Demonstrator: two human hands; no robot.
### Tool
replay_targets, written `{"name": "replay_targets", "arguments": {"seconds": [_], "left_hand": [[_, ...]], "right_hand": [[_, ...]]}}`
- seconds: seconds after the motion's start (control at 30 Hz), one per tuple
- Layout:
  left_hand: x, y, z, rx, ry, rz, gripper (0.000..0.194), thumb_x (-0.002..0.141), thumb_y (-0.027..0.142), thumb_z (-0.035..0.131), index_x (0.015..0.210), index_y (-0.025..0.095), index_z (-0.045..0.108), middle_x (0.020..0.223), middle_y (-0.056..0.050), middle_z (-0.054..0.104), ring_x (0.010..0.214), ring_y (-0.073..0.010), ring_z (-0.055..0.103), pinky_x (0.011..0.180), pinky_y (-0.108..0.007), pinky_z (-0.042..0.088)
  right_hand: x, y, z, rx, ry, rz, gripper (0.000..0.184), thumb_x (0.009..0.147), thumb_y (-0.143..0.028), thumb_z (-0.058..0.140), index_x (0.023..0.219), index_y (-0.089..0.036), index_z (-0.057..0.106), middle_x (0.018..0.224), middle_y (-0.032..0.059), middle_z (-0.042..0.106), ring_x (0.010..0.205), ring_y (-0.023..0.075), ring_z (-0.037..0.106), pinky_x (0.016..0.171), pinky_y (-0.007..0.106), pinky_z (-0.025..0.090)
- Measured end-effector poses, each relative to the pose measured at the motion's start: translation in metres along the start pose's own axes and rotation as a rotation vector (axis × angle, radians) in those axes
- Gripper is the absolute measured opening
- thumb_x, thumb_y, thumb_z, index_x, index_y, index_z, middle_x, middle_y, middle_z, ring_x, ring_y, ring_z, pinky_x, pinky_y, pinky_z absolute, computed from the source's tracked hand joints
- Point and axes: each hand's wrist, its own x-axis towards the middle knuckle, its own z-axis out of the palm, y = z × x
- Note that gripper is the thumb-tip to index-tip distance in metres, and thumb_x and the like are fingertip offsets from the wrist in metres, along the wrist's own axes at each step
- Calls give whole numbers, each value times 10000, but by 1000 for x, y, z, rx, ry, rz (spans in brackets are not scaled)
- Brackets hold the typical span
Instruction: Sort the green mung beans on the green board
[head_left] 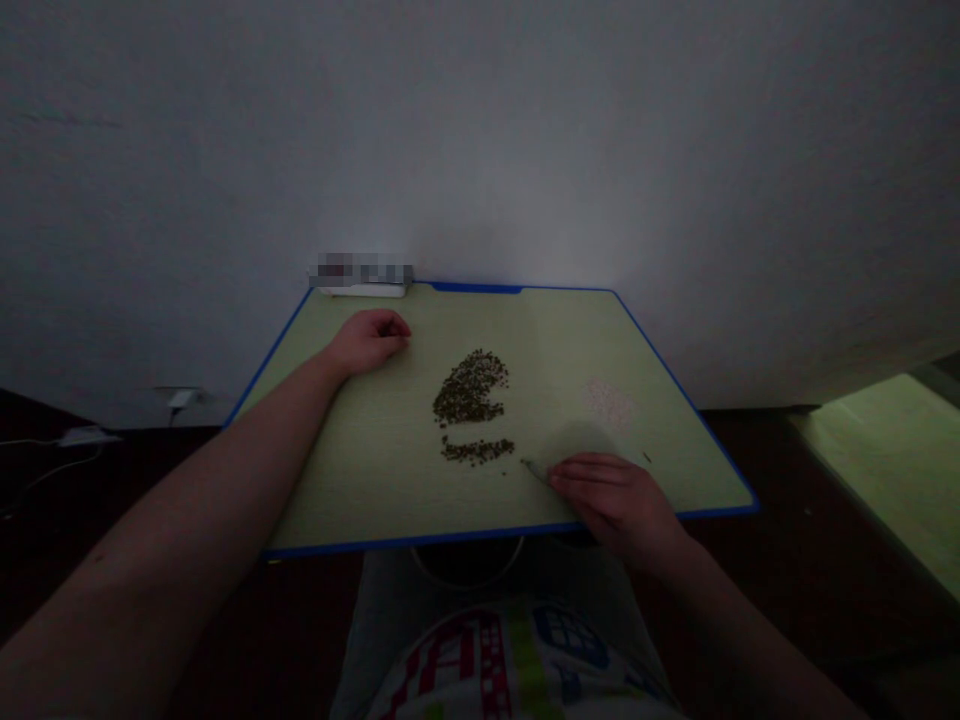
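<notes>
My right hand [611, 492] is closed in a pinch on slim tweezers [535, 469] near the front edge of the table. Their tip points left, just short of a narrow strip of small dark grains [478, 451]. Behind that strip lies a larger pile of the same brown-green grains [471, 388], with a few paler bits among them. My left hand [369, 341] rests on the tabletop to the left of the pile, loosely curled with nothing visible in it. A thin scatter of pale grains [609, 402] lies on the right, beyond my right hand.
The pale table [360, 480] has a blue edge and stands against a grey wall. At its back left corner sits a white box-like object [367, 290], partly blurred out. A small dark sliver [647, 457] lies at right. A plugged-in charger [182, 399] is on the wall.
</notes>
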Motion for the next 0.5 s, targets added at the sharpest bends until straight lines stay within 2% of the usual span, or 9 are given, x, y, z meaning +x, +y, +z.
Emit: {"name": "replay_targets", "arguments": {"seconds": [0.23, 0.5], "left_hand": [[1, -2, 0, -16, 1, -8, 230, 606, 295, 614, 784, 151, 640, 650, -6, 564, 599, -127, 498, 571, -256, 397], [0, 0, -1, 38, 8, 5, 220, 621, 301, 611, 782, 154, 647, 656, -6, 570, 605, -129, 496, 588, -261, 402]], "right_hand": [[4, -15, 13, -107, 10, -2, 247, 884, -136, 496, 1038, -164, 686, 974, 58, 748, 861, 186, 691, 796, 336, 570], [14, -17, 22, -208, 5, 65, 261, 899, -149, 477, 1025, -157, 705, 1000, 67, 746, 857, 194, 691, 832, 354, 565]]}}
